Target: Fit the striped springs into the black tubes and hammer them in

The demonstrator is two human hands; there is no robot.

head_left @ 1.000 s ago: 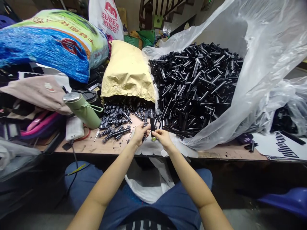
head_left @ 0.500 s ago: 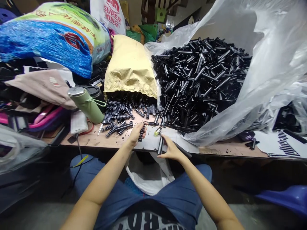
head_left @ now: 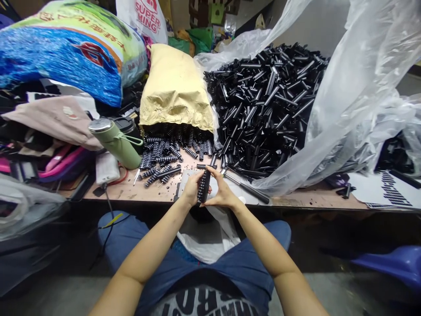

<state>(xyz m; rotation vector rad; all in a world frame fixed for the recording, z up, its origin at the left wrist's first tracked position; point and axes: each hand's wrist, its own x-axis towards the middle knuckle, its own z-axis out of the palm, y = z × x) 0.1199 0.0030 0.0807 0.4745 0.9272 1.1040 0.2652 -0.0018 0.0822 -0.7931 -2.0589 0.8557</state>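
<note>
My left hand (head_left: 191, 189) is closed around a black ribbed piece with rows of pale marks (head_left: 201, 189), held upright over the table's front edge. Against its right side stands a smooth black tube (head_left: 206, 186), gripped by my right hand (head_left: 222, 192) between thumb and fingertips. The two pieces touch or nearly touch; whether they are joined I cannot tell. On the table, a hammer-like tool with a long dark handle (head_left: 253, 191) lies just right of my right hand. Another short black tube (head_left: 205, 166) lies behind my fingertips.
A yellow paper sack (head_left: 177, 87) spills ribbed pieces (head_left: 161, 151) at the left. A big heap of black tubes (head_left: 263, 105) rises in clear plastic sheeting (head_left: 345, 101) at the right. A green bottle (head_left: 118, 145) and a white power bank (head_left: 107, 168) stand at the left.
My right hand has brought the smooth black tube leftward, up against the ribbed piece in my left hand. The left hand has shifted slightly right. The hammer-like tool lies uncovered at the right.
</note>
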